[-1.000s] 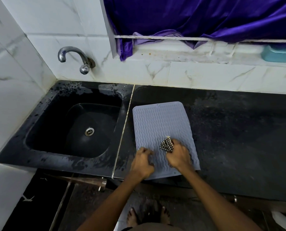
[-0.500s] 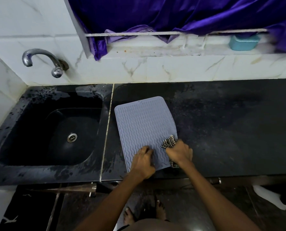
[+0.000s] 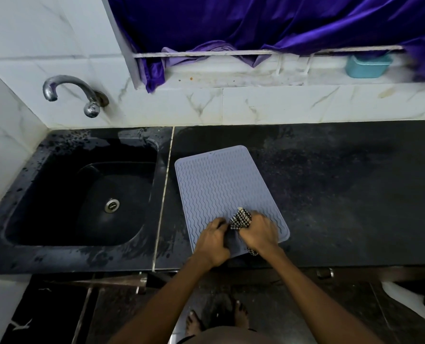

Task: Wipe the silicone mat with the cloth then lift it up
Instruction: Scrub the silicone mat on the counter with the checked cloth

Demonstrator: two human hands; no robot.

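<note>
Silicone mat [image 3: 221,189] lay flat on desk [image 3: 343,194] just right of sink [image 3: 82,194]; left hand [image 3: 212,242] pinned its near edge, fingers curled, right hand [image 3: 260,232] pinching bunched checked cloth [image 3: 241,218]; advisable: maintain pinning, wipe along ridges.

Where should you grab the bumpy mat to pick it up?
Probably the near edge of the silicone mat, coming from the counter's front. It lies flat, but that edge sits by the counter front, where fingers can pinch and peel it up.
</note>
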